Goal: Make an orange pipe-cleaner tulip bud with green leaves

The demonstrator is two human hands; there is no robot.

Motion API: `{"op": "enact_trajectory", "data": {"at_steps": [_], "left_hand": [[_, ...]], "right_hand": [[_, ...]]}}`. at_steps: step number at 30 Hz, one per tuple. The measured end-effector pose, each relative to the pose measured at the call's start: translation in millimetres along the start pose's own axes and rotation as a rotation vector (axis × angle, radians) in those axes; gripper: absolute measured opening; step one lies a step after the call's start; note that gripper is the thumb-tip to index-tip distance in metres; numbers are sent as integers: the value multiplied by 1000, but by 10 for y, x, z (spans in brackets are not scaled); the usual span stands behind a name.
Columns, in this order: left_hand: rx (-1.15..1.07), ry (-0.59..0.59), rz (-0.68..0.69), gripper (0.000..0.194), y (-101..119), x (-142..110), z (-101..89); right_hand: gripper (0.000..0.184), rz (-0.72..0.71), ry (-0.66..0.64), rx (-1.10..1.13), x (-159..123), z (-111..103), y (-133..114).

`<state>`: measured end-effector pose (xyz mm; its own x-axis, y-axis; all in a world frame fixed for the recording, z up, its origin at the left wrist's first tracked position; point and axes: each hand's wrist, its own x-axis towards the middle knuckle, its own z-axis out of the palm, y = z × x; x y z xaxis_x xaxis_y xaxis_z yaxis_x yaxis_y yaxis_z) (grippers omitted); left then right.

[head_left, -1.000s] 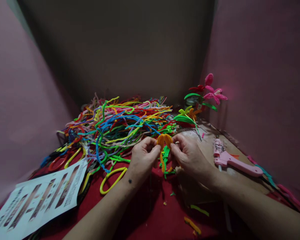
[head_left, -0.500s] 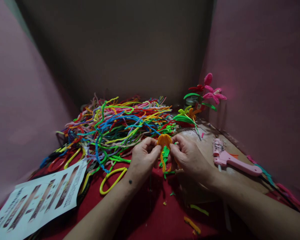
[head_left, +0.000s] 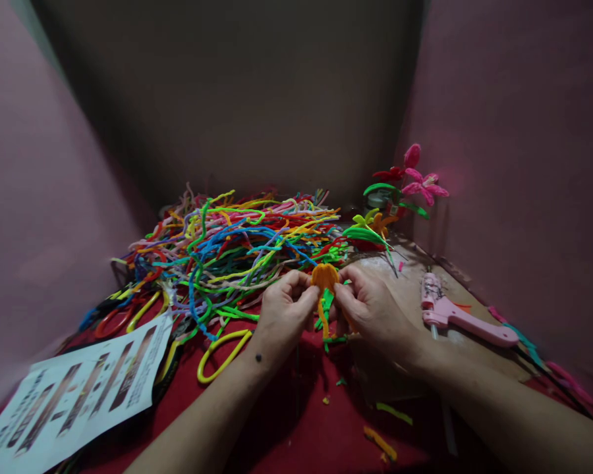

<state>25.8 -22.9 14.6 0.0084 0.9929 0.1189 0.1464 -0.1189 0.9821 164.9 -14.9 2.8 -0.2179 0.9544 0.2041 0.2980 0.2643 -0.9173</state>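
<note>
Toward the tabletop's near edge I see an orange pipe-cleaner scrap (head_left: 380,444). Beyond, the left hand (head_left: 284,311) and right hand (head_left: 370,307) pinch opposite sides of an orange pipe-cleaner petal (head_left: 325,276) over the middle. A pink glue gun (head_left: 467,322) lies toward the right edge, a pipe-cleaner heap (head_left: 242,240) toward the far one.

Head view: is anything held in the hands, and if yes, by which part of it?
Yes: an orange fuzzy piece. The left hand pinches its left edge and the right hand its right edge, below the rounded top.
</note>
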Motion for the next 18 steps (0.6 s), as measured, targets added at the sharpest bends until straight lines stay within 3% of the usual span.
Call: {"op": "enact_trajectory", "data": {"at_steps": [12, 18], "left_hand": [[2, -3, 19, 14, -17, 11, 22], [-29, -18, 5, 15, -34, 2, 31]], "right_hand": [[10, 15, -8, 102, -3, 34, -28], [11, -39, 81, -32, 8, 37, -33]]}}
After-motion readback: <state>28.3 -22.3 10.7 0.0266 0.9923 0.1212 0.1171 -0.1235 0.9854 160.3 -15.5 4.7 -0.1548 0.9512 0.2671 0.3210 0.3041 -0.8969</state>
